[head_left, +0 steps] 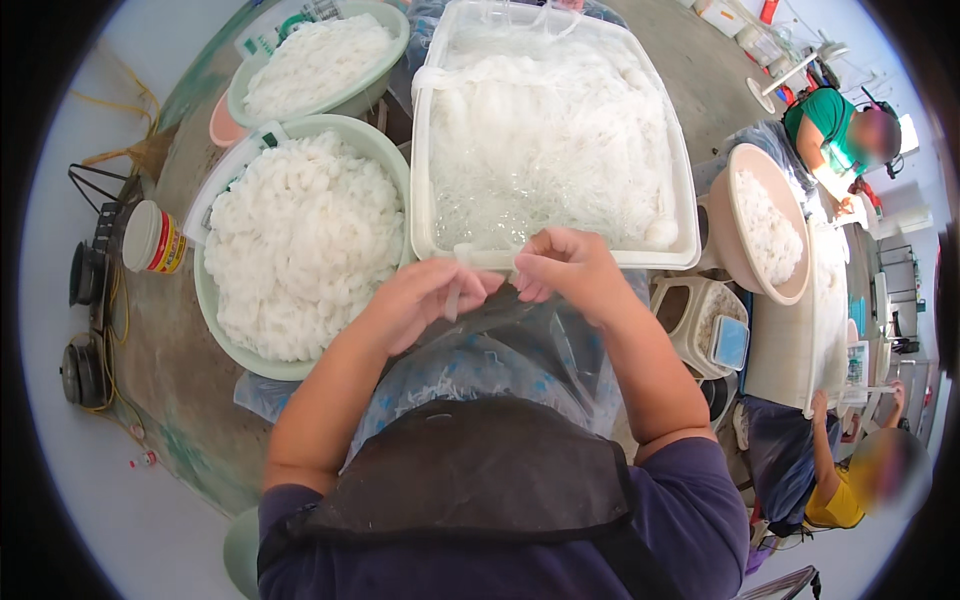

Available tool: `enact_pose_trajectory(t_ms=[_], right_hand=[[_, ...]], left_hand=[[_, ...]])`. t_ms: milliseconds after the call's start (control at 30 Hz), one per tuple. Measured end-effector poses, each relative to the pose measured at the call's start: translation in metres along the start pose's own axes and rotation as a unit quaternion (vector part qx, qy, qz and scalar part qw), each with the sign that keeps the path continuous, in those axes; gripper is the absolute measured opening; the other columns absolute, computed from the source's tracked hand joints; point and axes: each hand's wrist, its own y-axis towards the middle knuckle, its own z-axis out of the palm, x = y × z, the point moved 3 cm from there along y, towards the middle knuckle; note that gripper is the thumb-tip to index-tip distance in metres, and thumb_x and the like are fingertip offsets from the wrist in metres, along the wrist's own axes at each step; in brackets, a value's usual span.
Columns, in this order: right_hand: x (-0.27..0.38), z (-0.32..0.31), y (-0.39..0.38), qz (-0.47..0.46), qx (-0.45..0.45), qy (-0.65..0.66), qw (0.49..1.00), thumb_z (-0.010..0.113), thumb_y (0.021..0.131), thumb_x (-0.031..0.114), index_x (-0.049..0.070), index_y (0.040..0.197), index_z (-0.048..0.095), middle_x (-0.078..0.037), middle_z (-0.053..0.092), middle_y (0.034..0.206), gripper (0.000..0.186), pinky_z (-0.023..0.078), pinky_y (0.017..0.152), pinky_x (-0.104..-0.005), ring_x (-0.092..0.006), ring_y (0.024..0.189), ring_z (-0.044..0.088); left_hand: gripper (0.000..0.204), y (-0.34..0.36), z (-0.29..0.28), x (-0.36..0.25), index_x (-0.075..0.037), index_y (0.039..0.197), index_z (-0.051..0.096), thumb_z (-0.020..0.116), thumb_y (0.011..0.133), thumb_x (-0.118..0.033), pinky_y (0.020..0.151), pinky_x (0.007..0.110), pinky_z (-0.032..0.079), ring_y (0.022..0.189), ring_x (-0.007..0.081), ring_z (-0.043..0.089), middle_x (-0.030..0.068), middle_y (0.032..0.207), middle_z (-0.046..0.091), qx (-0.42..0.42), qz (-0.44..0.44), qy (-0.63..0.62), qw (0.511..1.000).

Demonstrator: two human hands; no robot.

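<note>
Both my hands are close together just over the near rim of a white rectangular tub. In the tub, wet white fibre lies in water, with bubbles towards the near side. My left hand has its fingers curled towards the right one, and a narrow pale band or strip shows across them. The fingers of my right hand are pinched together. Whatever lies between the fingertips is too small to make out. Left of the tub, a pale green basin is heaped with white fluffy clumps.
A second green basin of white fibre stands at far left. A lidded bucket is on the floor. On the right are a pink basin, a stool and two co-workers, in green and yellow. A plastic sheet covers my lap.
</note>
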Motion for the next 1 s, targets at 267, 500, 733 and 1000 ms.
enact_pose_trajectory(t_ms=[267,500,733,1000], right_hand=[[0.065,0.029,0.014,-0.028,0.074,-0.076,0.994,0.068,0.085,0.018,0.0,0.086,0.064,-0.008,0.068,0.073,0.019,0.048,0.054,-0.0228,-0.0127,0.062,0.065],[0.048,0.032,0.048,-0.055,0.06,-0.121,0.989,0.067,0.084,0.017,-0.001,0.085,0.066,-0.008,0.068,0.074,0.018,0.046,0.053,-0.0242,-0.0121,0.059,0.061],[0.001,0.039,0.042,-0.434,0.071,-0.157,0.884,0.065,0.076,0.015,0.002,0.076,0.064,-0.014,0.068,0.101,0.013,0.048,0.08,-0.0338,-0.0241,0.091,0.062],[0.025,0.036,0.028,-0.226,0.193,-0.014,0.955,0.056,0.085,0.012,0.003,0.079,0.056,-0.005,0.053,0.084,0.012,0.04,0.076,-0.0291,-0.0175,0.083,0.052]], left_hand=[[0.033,0.017,0.0,-0.01,-0.003,0.061,0.048,0.043,0.091,-0.015,0.08,0.031,0.046,0.078,0.0191,0.055,0.0072,0.073,0.054,0.012,0.035,-0.053,0.998],[0.038,0.006,0.004,-0.015,-0.003,0.058,0.049,0.041,0.091,-0.02,0.079,0.038,0.049,0.077,0.0259,0.055,0.0132,0.075,0.058,-0.028,0.006,-0.016,0.999],[0.04,-0.013,0.001,-0.028,-0.003,0.061,0.05,0.04,0.093,-0.024,0.058,0.028,0.035,0.062,0.017,0.04,0.0128,0.077,0.057,0.07,0.008,-0.172,0.983],[0.022,-0.034,-0.011,-0.047,0.003,0.081,0.066,0.054,0.09,-0.014,0.066,0.028,0.042,0.072,0.0157,0.052,0.0108,0.085,0.063,-0.144,0.179,0.417,0.879]])
